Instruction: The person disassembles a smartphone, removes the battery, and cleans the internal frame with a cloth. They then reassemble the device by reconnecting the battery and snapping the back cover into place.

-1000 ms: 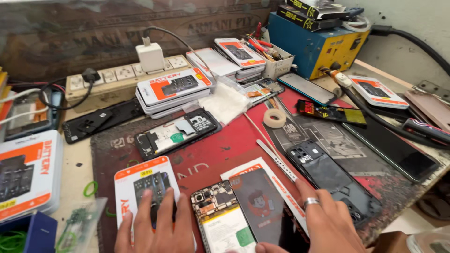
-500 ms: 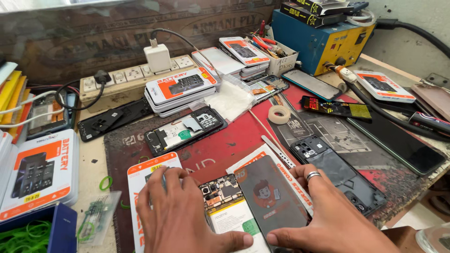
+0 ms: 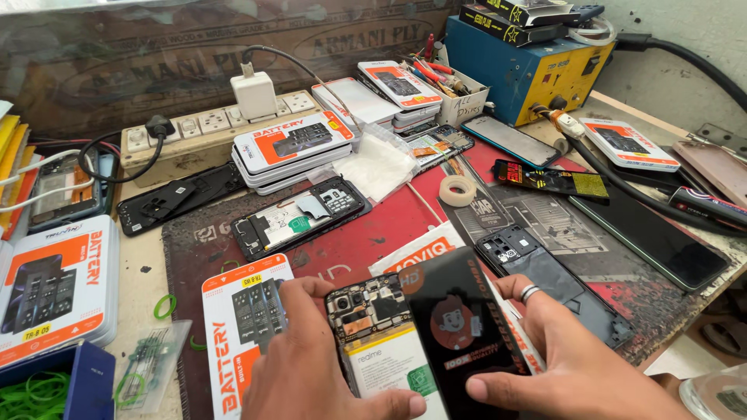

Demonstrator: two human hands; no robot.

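My left hand (image 3: 311, 365) steadies the opened phone (image 3: 381, 342) on the red mat (image 3: 373, 241), right hand (image 3: 568, 365) in a loose grip holding the black packet (image 3: 459, 327) over it.

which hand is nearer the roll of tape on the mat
Right. The right hand, wearing a ring, lies below the roll of tape and slightly to its right, resting on the black pouch. The left hand sits farther off, down and to the left, across the opened phone.
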